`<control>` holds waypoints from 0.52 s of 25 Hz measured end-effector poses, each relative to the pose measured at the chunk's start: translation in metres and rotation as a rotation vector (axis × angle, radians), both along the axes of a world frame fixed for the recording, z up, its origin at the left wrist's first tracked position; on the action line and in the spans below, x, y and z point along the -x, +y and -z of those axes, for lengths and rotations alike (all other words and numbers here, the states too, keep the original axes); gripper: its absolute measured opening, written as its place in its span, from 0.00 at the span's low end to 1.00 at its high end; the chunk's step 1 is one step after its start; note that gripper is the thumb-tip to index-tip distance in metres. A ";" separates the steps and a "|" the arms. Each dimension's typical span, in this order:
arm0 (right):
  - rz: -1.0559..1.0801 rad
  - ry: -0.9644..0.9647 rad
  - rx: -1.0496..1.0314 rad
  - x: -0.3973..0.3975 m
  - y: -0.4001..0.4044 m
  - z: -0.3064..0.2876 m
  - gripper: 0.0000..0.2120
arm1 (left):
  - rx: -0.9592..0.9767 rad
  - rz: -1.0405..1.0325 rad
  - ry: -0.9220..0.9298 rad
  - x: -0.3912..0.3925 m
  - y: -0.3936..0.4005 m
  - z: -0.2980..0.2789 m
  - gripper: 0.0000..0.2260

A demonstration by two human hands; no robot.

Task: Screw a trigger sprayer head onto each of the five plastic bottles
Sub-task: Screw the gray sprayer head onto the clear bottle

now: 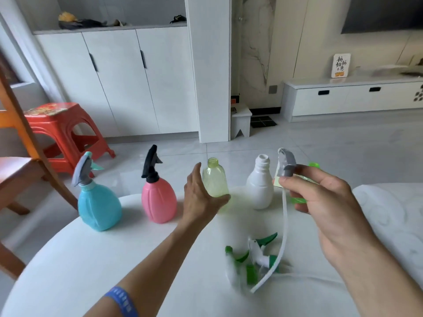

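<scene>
- Lower centre, we see two green sprayer heads [254, 259] loose on the white table [91, 259].
- Our right hand [320, 197] pinches a grey sprayer head [287, 165]; its tube trails down.
- Our left hand [201, 197], fingers spread, touches the yellow-green bottle [215, 179].
- White bottle [259, 184] uncapped; pink bottle [159, 197] and blue bottle [98, 207] capped.
- Upper left: red stool [66, 126].

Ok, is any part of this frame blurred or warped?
Head view: the loose green sprayers on the table are motion-smeared; the left hand is slightly soft; the blue bottle and pink bottle are sharp; wide-angle lens bends the cabinet edges.
</scene>
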State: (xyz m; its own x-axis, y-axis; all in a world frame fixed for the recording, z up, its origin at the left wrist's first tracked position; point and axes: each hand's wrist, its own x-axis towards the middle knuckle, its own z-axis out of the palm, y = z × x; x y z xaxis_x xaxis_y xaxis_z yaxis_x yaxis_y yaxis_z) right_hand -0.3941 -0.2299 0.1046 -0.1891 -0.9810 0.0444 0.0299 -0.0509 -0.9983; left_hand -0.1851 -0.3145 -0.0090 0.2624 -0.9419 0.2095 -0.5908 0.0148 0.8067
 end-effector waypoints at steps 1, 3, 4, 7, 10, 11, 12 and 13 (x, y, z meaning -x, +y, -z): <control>-0.008 0.013 0.008 0.003 -0.002 -0.001 0.08 | -0.020 -0.025 0.069 0.002 -0.014 0.005 0.50; -0.041 0.039 0.031 0.006 -0.002 -0.002 0.12 | -0.067 -0.041 0.205 0.002 -0.028 0.014 0.43; -0.044 0.046 0.044 0.004 -0.003 -0.002 0.16 | -0.081 -0.037 0.234 0.002 -0.029 0.016 0.38; 0.016 0.038 0.082 -0.003 -0.003 -0.001 0.24 | -0.049 0.017 0.136 -0.002 -0.005 0.005 0.33; 0.028 -0.040 0.142 -0.010 0.002 -0.005 0.22 | 0.026 0.119 -0.107 -0.016 0.045 -0.022 0.33; 0.001 -0.102 0.169 -0.011 0.004 -0.005 0.22 | 0.040 0.127 -0.184 -0.024 0.063 -0.031 0.34; -0.046 -0.178 0.196 -0.014 0.007 -0.005 0.22 | 0.050 0.117 -0.253 -0.034 0.083 -0.038 0.35; -0.097 -0.251 0.218 -0.018 0.011 -0.004 0.21 | 0.061 0.100 -0.312 -0.044 0.103 -0.044 0.35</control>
